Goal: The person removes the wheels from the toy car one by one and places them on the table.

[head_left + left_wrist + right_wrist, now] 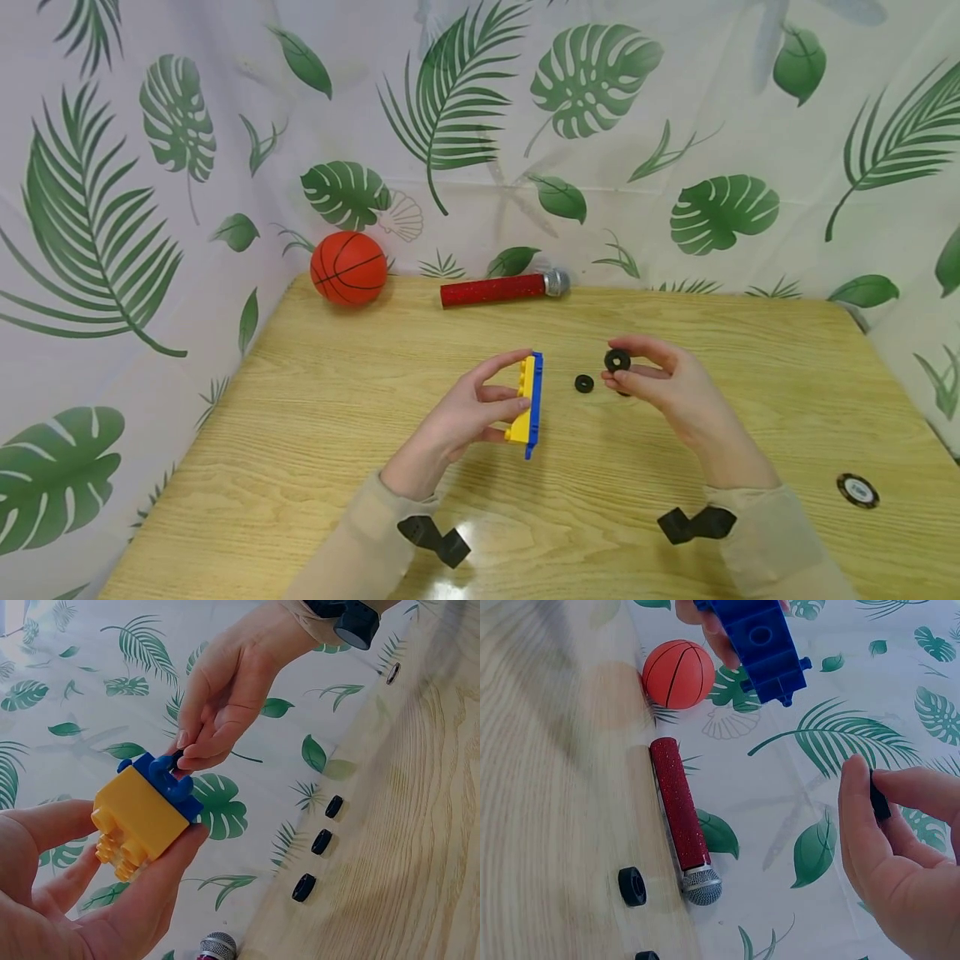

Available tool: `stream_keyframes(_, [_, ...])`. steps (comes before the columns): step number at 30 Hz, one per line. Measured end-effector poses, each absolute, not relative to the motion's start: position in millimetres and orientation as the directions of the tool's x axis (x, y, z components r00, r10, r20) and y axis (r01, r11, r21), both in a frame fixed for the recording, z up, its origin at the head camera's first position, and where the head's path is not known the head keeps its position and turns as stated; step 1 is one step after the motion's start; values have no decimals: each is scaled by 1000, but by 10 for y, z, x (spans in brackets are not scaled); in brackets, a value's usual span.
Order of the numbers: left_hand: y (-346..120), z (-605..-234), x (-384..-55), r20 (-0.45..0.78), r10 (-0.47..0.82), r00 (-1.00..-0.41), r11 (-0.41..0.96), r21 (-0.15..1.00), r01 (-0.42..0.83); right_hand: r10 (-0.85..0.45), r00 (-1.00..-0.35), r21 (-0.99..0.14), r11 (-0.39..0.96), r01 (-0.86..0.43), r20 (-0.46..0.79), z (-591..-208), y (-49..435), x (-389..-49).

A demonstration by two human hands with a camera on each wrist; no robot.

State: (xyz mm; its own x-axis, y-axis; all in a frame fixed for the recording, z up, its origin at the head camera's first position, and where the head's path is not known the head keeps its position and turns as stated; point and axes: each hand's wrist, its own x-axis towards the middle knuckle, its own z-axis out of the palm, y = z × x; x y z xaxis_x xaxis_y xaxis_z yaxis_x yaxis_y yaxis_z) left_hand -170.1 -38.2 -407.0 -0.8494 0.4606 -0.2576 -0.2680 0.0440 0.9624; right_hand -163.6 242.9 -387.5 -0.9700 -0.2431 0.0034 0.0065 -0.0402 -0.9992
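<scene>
My left hand [476, 408] grips a yellow-and-blue toy brick car body [534, 400] above the table, fingers on one side and thumb on the other. In the right wrist view its blue underside [759, 645] shows small pegs at the sides. Between thumb and fingertips, my right hand [667, 383] pinches a small black toy tire [617, 360], a little to the right of the car body and apart from it. Below lies a loose black tire [584, 383]; the left wrist view shows several such tires [322, 841] in a row on the tabletop.
At the back stand an orange toy basketball [348, 268] on the left and a red microphone [495, 290] lying near the middle. A round black-and-white poker chip [858, 490] lies at the right of the wooden table [300, 433]. Leaf-printed cloth [480, 108] hangs behind.
</scene>
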Motion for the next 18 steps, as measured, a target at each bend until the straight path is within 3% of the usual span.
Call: stream_keyframes(18, [-387, -4086, -1697, -253, 466, -848, 31, 962, -270, -220, -975, -997, -72, -23, 39, -3974, 2729, -1634])
